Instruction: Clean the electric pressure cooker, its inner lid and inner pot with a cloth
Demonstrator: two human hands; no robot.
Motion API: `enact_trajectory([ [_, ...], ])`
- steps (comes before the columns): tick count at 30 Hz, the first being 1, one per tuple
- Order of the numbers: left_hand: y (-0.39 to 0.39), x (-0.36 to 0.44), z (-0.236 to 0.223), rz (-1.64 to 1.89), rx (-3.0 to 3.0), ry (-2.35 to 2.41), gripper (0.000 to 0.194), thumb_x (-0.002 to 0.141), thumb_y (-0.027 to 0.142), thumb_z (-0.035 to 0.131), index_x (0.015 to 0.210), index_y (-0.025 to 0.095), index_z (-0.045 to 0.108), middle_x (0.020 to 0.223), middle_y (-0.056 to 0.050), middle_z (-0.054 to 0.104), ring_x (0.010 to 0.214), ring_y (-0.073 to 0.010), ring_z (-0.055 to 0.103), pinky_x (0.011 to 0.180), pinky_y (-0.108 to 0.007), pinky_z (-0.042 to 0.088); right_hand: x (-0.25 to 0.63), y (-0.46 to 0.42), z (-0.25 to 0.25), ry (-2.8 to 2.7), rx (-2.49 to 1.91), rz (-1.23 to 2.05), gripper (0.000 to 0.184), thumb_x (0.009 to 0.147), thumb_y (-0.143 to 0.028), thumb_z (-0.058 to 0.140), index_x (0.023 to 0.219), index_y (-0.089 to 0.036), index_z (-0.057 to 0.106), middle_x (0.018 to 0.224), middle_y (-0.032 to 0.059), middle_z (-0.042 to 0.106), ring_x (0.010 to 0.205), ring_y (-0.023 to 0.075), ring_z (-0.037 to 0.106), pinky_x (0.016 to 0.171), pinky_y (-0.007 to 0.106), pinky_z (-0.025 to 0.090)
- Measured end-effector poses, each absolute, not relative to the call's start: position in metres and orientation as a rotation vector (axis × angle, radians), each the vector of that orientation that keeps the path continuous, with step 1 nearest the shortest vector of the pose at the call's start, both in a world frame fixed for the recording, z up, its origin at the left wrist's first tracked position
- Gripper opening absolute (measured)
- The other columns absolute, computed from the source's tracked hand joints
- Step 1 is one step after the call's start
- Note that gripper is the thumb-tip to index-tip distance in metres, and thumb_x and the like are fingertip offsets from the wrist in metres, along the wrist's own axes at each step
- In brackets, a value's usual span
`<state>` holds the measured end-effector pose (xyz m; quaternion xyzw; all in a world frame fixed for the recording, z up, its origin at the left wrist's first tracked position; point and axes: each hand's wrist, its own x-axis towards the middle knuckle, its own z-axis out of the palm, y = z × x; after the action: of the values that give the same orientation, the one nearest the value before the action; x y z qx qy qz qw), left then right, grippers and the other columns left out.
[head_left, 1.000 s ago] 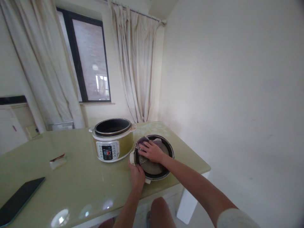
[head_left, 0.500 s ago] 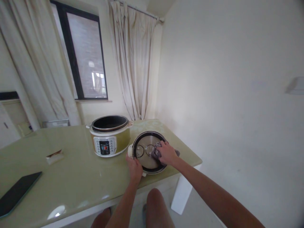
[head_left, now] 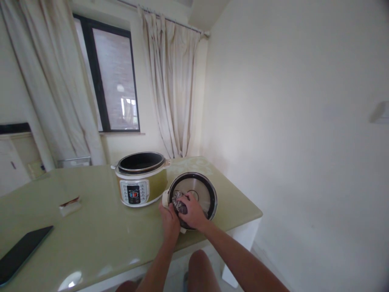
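An upturned cooker lid (head_left: pixel 197 190) lies on the pale green table (head_left: pixel 100 231), its steel inner face up. My right hand (head_left: pixel 192 213) presses a dark purple cloth (head_left: pixel 179 204) against the lid's near left part, fingers closed on it. My left hand (head_left: pixel 169 218) grips the lid's near left rim. Just left of the lid stands the open gold electric pressure cooker (head_left: pixel 140 178), its control panel toward me.
A dark phone or tablet (head_left: pixel 22 253) lies near the table's front left edge. A small white packet (head_left: pixel 69 205) sits left of the cooker. The table's right corner ends close beyond the lid. Curtains and a window are behind; my knees show below the table edge.
My right hand has swept the cloth across the lid, from its far left to its right side and back to the near left. My left hand has stayed on the rim.
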<state>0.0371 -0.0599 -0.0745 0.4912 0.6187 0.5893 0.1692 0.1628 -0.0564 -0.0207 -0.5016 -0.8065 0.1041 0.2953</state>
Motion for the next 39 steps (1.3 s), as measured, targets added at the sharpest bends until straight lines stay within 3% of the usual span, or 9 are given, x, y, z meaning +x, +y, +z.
enact_trajectory([
  [4,-0.058,0.034,-0.077,1.687,1.32,1.789,0.056,0.106,0.04,0.025,0.153,0.012,0.029,0.149,-0.024,0.049,0.144,-0.0299,0.047,0.12,-0.043,0.04,0.193,-0.06,-0.004,-2.554,-1.358,0.182,0.052,0.076,-0.033,0.079,0.127,-0.031,0.07,0.135,0.0076,0.055,0.116,0.0272,0.062,0.099,0.038,0.053],
  [7,-0.052,0.033,-0.081,1.811,1.292,1.703,0.058,0.105,0.041,0.029,0.152,0.008,0.033,0.153,-0.026,0.046,0.146,-0.0318,0.044,0.122,-0.046,0.036,0.218,-0.059,0.022,-2.769,-1.44,-0.112,0.039,0.08,-0.025,0.075,0.119,-0.032,0.074,0.13,0.0087,0.059,0.118,0.031,0.06,0.094,0.041,0.055],
  [12,-0.042,0.033,-0.092,1.934,1.271,1.62,0.052,0.103,0.041,0.036,0.145,0.012,0.045,0.143,-0.022,0.055,0.136,-0.032,0.053,0.118,-0.05,0.04,0.228,-0.034,0.057,-2.65,-1.697,-0.459,0.039,0.083,-0.017,0.072,0.122,-0.024,0.072,0.131,0.0156,0.059,0.121,0.0349,0.057,0.097,0.044,0.053],
  [17,-0.038,0.034,-0.101,1.949,1.29,1.633,0.052,0.103,0.045,0.035,0.143,0.013,0.047,0.141,-0.023,0.056,0.134,-0.0321,0.054,0.115,-0.05,0.042,0.189,-0.004,0.056,-2.385,-1.73,-0.324,0.053,0.09,-0.033,0.07,0.142,-0.03,0.058,0.142,0.0148,0.051,0.125,0.0325,0.054,0.102,0.043,0.05],
  [22,-0.034,0.032,-0.107,1.953,1.223,1.657,0.051,0.102,0.044,0.036,0.141,0.012,0.048,0.138,-0.022,0.057,0.131,-0.0313,0.056,0.114,-0.047,0.044,0.152,-0.01,0.038,-2.461,-1.573,-0.201,0.054,0.086,-0.042,0.072,0.137,-0.032,0.061,0.141,0.013,0.049,0.128,0.0343,0.051,0.095,0.043,0.053],
  [30,-0.041,0.028,-0.093,1.873,1.21,1.595,0.048,0.102,0.048,0.044,0.137,0.017,0.048,0.136,-0.017,0.06,0.128,-0.0268,0.058,0.114,-0.045,0.045,0.18,-0.052,0.023,-2.657,-1.535,-0.013,0.05,0.074,-0.037,0.076,0.124,-0.031,0.072,0.134,0.0116,0.054,0.117,0.0337,0.061,0.09,0.044,0.057],
  [36,-0.041,0.03,-0.094,1.875,1.26,1.62,0.047,0.099,0.04,0.045,0.14,0.016,0.046,0.139,-0.019,0.058,0.133,-0.0283,0.056,0.116,-0.048,0.043,0.197,-0.05,0.051,-2.652,-1.817,-0.202,0.04,0.077,-0.023,0.075,0.117,-0.026,0.075,0.129,0.0152,0.059,0.115,0.0359,0.064,0.088,0.045,0.057],
  [39,-0.038,0.031,-0.098,1.889,1.261,1.647,0.047,0.099,0.038,0.044,0.141,0.016,0.045,0.141,-0.02,0.058,0.135,-0.0282,0.056,0.117,-0.047,0.043,0.197,-0.029,0.064,-2.441,-1.93,-0.366,0.04,0.084,-0.02,0.069,0.123,-0.022,0.072,0.132,0.0194,0.058,0.12,0.037,0.06,0.089,0.044,0.056],
])
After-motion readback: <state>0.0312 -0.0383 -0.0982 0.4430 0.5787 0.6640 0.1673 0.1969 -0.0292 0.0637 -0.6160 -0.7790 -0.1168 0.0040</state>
